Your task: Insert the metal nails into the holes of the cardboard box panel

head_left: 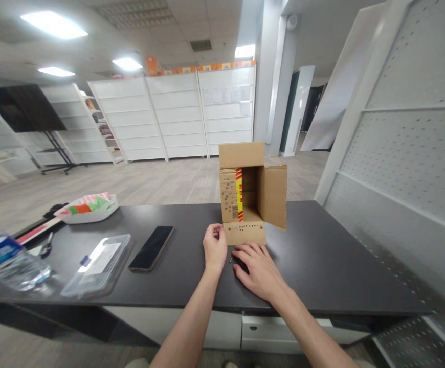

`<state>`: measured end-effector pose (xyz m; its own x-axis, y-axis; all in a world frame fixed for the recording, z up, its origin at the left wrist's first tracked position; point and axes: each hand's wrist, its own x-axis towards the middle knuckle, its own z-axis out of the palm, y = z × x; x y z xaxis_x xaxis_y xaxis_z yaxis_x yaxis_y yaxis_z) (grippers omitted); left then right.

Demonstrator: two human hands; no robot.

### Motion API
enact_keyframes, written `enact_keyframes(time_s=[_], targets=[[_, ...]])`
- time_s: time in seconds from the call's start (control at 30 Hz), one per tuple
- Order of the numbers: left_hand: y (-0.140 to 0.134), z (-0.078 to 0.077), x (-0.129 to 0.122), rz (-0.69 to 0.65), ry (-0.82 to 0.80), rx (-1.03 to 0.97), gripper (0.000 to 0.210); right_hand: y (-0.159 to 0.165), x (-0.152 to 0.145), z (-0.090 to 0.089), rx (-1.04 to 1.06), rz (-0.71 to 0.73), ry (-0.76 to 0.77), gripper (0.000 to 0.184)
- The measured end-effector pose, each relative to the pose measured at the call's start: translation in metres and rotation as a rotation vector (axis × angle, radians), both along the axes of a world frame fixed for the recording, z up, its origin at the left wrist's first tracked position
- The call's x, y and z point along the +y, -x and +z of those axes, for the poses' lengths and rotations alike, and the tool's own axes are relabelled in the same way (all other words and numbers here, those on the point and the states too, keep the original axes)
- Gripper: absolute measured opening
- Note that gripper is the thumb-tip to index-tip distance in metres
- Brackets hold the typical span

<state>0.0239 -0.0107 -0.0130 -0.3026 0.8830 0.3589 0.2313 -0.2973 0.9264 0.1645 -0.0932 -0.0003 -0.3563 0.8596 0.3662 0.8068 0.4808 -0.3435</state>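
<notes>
A cardboard box [261, 197] stands on the dark table with its open side facing me and its flaps spread. Its left flap carries yellow-and-red tape [239, 194] and several small dark marks or holes. The lower flap [245, 237] has a row of small dark dots, holes or screw heads. Beside that flap's left edge, my left hand [215, 249] is closed with fingertips together; whatever it may pinch is hidden. My right hand [259, 269] lies palm down, fingers apart, at the flap's front edge. Between the hands lies a small screw-like piece [230, 259].
To the left on the table [322, 266] lie a phone [152, 249], a clear plastic case [97, 266], a water bottle [9, 260], a pen [46, 245] and a white basket [92, 213] with colourful packets. A perforated white panel [406, 153] rises at the right.
</notes>
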Motion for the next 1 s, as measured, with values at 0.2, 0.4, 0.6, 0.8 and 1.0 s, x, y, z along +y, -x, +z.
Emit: enact_keyframes(time_s=[0.2,0.4,0.6,0.8,1.0], targets=[[0.0001,0.0000,-0.0007,-0.010,0.004,-0.001,0.013,0.0005,-0.0004,0.0003,0.014,0.020,-0.019,0.022],[0.0003,-0.0002,0.0000,-0.014,0.010,0.011,0.013,0.0002,0.0010,0.0012,0.045,0.029,-0.011,0.016],[0.0000,0.0005,-0.0006,-0.011,0.006,0.006,0.013,0.0002,0.0006,0.0009,0.052,0.020,-0.004,0.012],[0.0000,0.0009,-0.0009,-0.016,0.010,0.000,0.013,0.0001,0.0004,0.0006,0.059,0.020,0.002,0.013],[-0.0001,0.0008,-0.0006,-0.019,0.004,-0.007,0.013,-0.0002,0.0012,-0.0001,0.061,0.021,0.014,0.014]])
